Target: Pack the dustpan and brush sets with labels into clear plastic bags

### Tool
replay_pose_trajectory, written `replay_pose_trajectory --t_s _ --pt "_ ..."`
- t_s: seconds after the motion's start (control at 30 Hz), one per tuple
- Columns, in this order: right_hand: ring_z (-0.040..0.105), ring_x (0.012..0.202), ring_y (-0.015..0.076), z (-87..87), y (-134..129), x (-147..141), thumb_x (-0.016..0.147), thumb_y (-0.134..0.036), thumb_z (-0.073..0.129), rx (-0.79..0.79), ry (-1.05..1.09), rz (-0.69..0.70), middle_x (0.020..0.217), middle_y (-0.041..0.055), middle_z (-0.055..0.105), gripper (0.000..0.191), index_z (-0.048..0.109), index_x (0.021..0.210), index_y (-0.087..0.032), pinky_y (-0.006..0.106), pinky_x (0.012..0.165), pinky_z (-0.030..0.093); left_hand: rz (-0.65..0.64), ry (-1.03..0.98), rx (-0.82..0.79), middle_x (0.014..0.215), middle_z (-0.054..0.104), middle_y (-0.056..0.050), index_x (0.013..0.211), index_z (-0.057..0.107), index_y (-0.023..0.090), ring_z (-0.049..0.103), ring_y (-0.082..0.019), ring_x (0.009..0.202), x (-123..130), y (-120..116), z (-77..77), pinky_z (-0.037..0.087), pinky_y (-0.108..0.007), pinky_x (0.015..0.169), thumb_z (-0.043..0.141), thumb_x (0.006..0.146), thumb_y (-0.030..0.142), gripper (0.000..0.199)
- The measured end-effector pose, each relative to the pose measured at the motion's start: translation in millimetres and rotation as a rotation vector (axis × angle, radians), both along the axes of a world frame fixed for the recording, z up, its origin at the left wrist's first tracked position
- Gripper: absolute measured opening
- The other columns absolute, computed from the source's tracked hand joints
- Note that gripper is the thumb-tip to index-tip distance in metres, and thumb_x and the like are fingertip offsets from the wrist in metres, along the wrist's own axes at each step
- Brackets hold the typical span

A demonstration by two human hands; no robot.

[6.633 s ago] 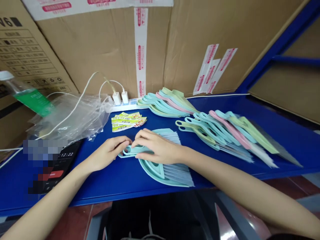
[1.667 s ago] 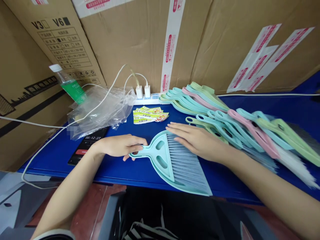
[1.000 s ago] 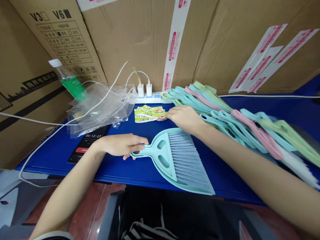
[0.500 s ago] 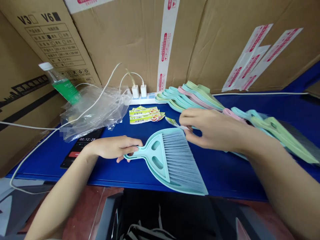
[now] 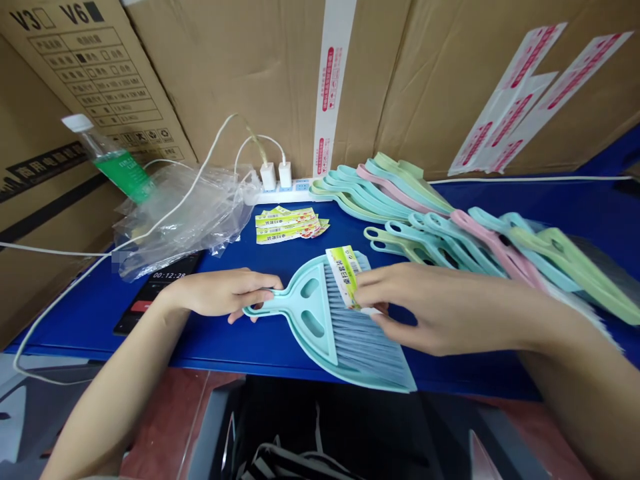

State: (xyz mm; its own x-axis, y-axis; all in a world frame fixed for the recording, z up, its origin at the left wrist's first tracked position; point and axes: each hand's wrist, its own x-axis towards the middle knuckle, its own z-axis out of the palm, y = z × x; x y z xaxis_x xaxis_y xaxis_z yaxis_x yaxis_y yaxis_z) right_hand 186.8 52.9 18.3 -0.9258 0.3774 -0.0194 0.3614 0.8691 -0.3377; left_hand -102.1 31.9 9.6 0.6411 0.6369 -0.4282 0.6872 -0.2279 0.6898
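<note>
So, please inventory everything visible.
brush: one, aqua, front
dustpan: one, aqua, under brush
label: one, lime, over brush
loose labels: several, lime, middle
dustpan stack: one, pastel, rear
spare brushes: several, pastel, right
bottle: one, green, left
bags: several, clear, left
phone: one, black, left
chargers: two, white, in power strip
cables: several, white, left, rear
boxes: several, brown, behind
table: one, blue, beneath
floor: one, red, below
left hand: one, holding handles
right hand: one, holding label
</note>
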Motion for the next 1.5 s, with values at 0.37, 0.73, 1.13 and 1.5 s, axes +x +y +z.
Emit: replay_pose_trajectory --t_s 0.37,0.73,1.13,1.5 --pt "0.064 0.098 0.0311 -10.2 11.5 16.5 0.088 -0.064 0.052 0.128 0.019 -0.229 0.106 0.0155 0.068 0.058 0.066 0.113 -0.014 0.043 0.081 0.052 -0.016 -0.002 0.005 0.065 0.044 0.007 0.089 0.047 0.019 0.048 -0.006 0.043 -0.7 -0.4 -1.1 0.042 -0.018 0.046 0.034 0.101 0.04 0.028" --pt "0.038 0.139 0.0456 -35.3 7.1 9.6 0.079 -0.077 0.055 0.193 -0.106 -0.198 0.153 0.0272 0.041 0.098 0.05 0.143 -0.003 0.057 0.102 0.046 -0.017 0.041 -0.008 0.068 0.053 0.005 0.091 0.049 0.019 0.049 -0.006 0.043 0.9 1.2 -0.2 0.042 -0.017 0.045 0.034 0.101 0.039 0.027" --pt "0.018 0.147 0.0439 -30.7 5.0 8.2 0.08 -0.067 0.064 0.054 -0.179 -0.186 0.16 0.0272 0.021 0.101 0.034 0.153 -0.005 0.061 0.111 0.035 0.005 0.056 -0.019 0.074 0.052 0.002 0.092 0.049 0.019 0.05 -0.008 0.049 0.5 0.5 -1.2 0.045 -0.019 0.047 0.034 0.101 0.042 0.029" --pt "0.011 0.148 0.0417 -32.5 11.3 17.6 0.09 -0.07 0.045 0.092 -0.183 -0.201 0.162 0.0246 0.014 0.093 0.028 0.155 -0.007 0.061 0.113 0.032 0.0 0.06 -0.013 0.075 0.047 0.003 0.093 0.049 0.019 0.05 -0.008 0.051 0.0 0.2 -1.6 0.045 -0.02 0.048 0.034 0.101 0.04 0.027"
